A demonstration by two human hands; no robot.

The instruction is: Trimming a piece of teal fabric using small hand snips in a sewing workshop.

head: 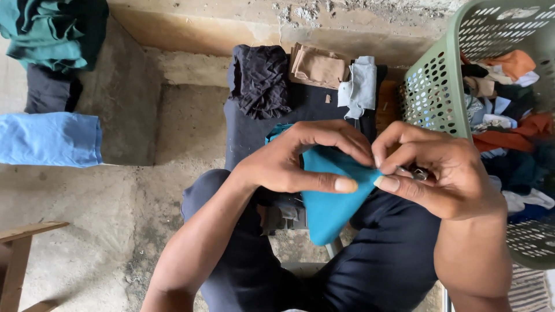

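Where the fingertips meet, a small teal cloth piece (329, 202) is pinched between both hands above the lap. It is gripped along its upper edge by the closed thumb and fingers of the left hand (289, 164), while the right hand (439, 173) is closed on its right corner; a small metallic object seems held there too, but it cannot be made out. A clean fold is judged to call for the edges being kept aligned and taut, with the corner not released until the crease is set. Beyond the knees, a dark fabric sheet (312, 107) carries a crumpled navy garment (259, 81), a folded tan cloth (318, 66) and a pale grey cloth (361, 86). A green perforated plastic laundry basket (439, 86) of mixed clothes stands at the right. A rough concrete floor (115, 196) and a concrete step bearing folded green, dark and blue garments (49, 138) are noted.
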